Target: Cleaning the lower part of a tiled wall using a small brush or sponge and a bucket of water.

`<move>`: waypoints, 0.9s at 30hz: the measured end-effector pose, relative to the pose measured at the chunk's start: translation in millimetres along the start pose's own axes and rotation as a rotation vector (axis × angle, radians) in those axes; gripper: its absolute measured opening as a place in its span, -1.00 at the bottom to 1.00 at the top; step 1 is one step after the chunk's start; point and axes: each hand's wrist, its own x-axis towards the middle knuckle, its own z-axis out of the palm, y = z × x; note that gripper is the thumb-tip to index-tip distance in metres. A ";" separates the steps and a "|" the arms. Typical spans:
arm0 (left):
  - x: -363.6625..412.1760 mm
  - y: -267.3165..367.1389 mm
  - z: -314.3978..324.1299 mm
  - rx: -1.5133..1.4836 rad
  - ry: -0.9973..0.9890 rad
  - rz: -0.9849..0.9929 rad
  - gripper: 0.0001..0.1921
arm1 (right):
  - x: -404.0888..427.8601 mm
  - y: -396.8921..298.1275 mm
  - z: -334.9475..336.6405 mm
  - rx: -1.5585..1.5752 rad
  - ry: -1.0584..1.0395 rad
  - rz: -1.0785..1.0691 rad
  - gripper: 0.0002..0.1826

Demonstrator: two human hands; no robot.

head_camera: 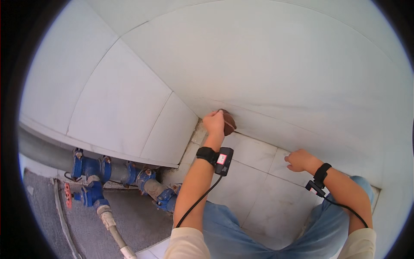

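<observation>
My left hand [214,123] grips a dark reddish-brown cloth or pad [229,123] with a lighter line across it. The brown piece lies against the foot of the pale marble-look wall [275,81], close to the inner corner. My right hand [300,160] is at the right, low in front of the same wall, fingers partly curled, with nothing visible in it. Whether it touches the wall cannot be told. Each wrist wears a black strap with a small cabled device.
Blue pipe fittings [93,166] with rusty bolts run along the lower left, below a tiled panel [119,97]. A red valve handwheel [68,195] and a thinner pipe [117,236] branch off there. Pale floor tiles [249,181] lie between my denim-clad knees.
</observation>
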 end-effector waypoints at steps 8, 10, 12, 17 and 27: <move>6.0 10.1 -1.5 -0.017 0.012 0.071 -0.81 | 0.1 -9.1 -3.0 0.055 -0.083 0.057 -0.69; 7.9 4.7 -0.4 0.019 0.014 0.032 -0.82 | 3.3 -9.4 -1.8 0.058 -0.054 0.018 -0.69; 6.5 7.7 3.9 0.051 -0.002 -0.014 -0.82 | 5.7 -3.9 2.3 0.064 -0.032 -0.004 -0.69; -3.0 17.8 6.1 0.007 -0.051 0.100 -0.81 | -0.8 -5.9 -0.2 0.047 -0.039 0.013 -0.69; -8.4 20.6 1.9 0.030 -0.070 0.040 -0.84 | 2.5 -10.8 -3.3 0.065 0.020 -0.025 -0.70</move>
